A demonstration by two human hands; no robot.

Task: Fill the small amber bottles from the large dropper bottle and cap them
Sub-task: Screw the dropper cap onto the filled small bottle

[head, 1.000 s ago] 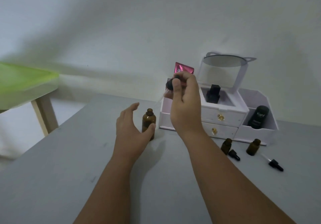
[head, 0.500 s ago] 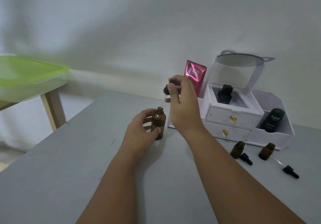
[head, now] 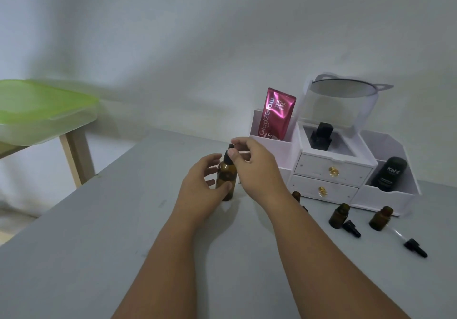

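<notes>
The large amber dropper bottle (head: 226, 177) stands upright on the grey table (head: 99, 244). My left hand (head: 200, 190) holds its body between thumb and fingers. My right hand (head: 257, 167) pinches the black dropper cap (head: 229, 156), which sits on the bottle's neck. To the right, three small amber bottles stand uncapped: one (head: 296, 195) partly hidden behind my right forearm, one (head: 338, 215) in the middle and one (head: 380, 218) further right. Two loose black dropper caps lie by them, one (head: 351, 228) next to the middle bottle and one (head: 415, 247) with a glass pipette at the far right.
A white drawer organiser (head: 331, 170) stands against the wall behind the bottles, holding a pink sachet (head: 275, 116), a black bottle (head: 321, 135), a black Kahf tube (head: 390, 174) and a mirror (head: 346, 88). At the left stands a wooden table with a green lid (head: 42, 103).
My right hand came down from above with the dropper cap and set it on the large bottle's neck. My left hand closed round the bottle. The camera view shifted left.
</notes>
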